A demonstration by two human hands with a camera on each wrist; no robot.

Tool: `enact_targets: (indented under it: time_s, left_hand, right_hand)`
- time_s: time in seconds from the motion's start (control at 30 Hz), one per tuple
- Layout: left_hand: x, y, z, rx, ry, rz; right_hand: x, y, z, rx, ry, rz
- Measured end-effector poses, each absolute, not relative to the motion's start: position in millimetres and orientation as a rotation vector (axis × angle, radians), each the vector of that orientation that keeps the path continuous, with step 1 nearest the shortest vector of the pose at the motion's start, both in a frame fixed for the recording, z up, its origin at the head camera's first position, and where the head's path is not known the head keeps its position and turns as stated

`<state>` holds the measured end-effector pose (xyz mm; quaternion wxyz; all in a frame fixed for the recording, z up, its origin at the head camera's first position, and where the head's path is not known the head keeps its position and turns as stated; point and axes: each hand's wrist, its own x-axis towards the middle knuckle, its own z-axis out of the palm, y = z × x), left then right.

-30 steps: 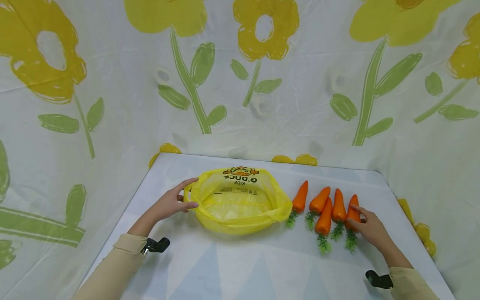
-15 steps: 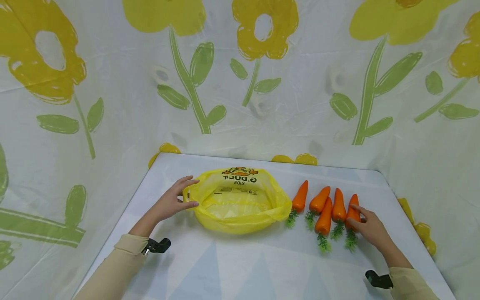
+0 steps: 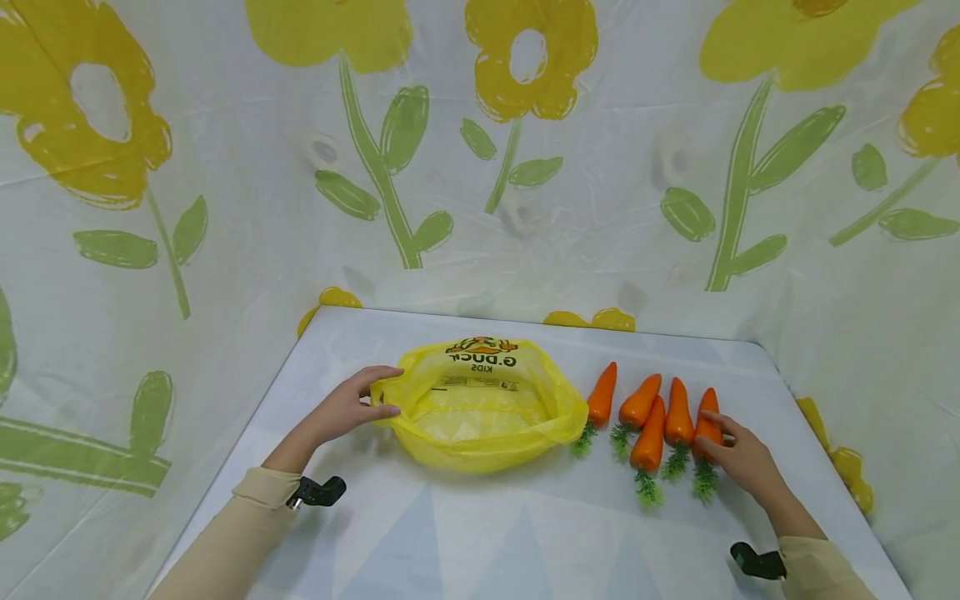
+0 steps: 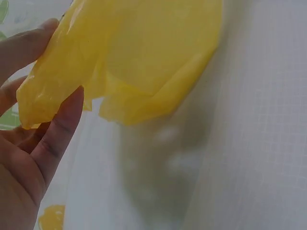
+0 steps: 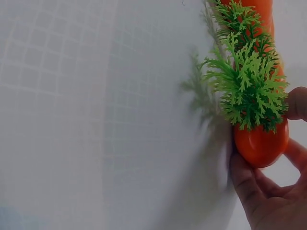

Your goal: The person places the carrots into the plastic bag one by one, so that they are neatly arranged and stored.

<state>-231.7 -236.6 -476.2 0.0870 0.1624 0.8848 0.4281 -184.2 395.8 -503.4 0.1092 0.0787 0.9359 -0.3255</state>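
Note:
A yellow plastic bag (image 3: 472, 454) printed "G.DUCK KIDS" lies with its mouth spread wide, left of centre in the head view. My left hand (image 3: 341, 412) holds its left rim. Seen from the left wrist, thumb and fingers (image 4: 60, 127) lie on both sides of the thin yellow film (image 4: 144, 52). At the right, my right hand (image 3: 742, 458) pinches the outermost orange toy carrot (image 3: 708, 421). In the right wrist view, the carrot's rounded end (image 5: 261, 146) sits between thumb and fingers, its green leaves (image 5: 252, 91) facing the camera.
Several more toy carrots (image 3: 678, 412) lie between the bag and my right hand, leafy ends toward me. The white table (image 3: 487, 533) has pale blue triangles. Flower-printed cloth (image 3: 585, 233) stands behind and at both sides.
My left hand has shifted slightly right, its upper fingers a little lower. The bag has moved a little right and toward me with it. The right hand stays on the same carrot.

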Motion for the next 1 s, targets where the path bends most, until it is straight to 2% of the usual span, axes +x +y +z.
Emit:
enact_targets:
  time_s: [1.0]
  left_hand:
    - [-232.1,-234.1,-484.8,0.577,2.694,1.252]
  right_hand:
    - [-179.5,394.4,-503.5,0.320,2.759,-1.047]
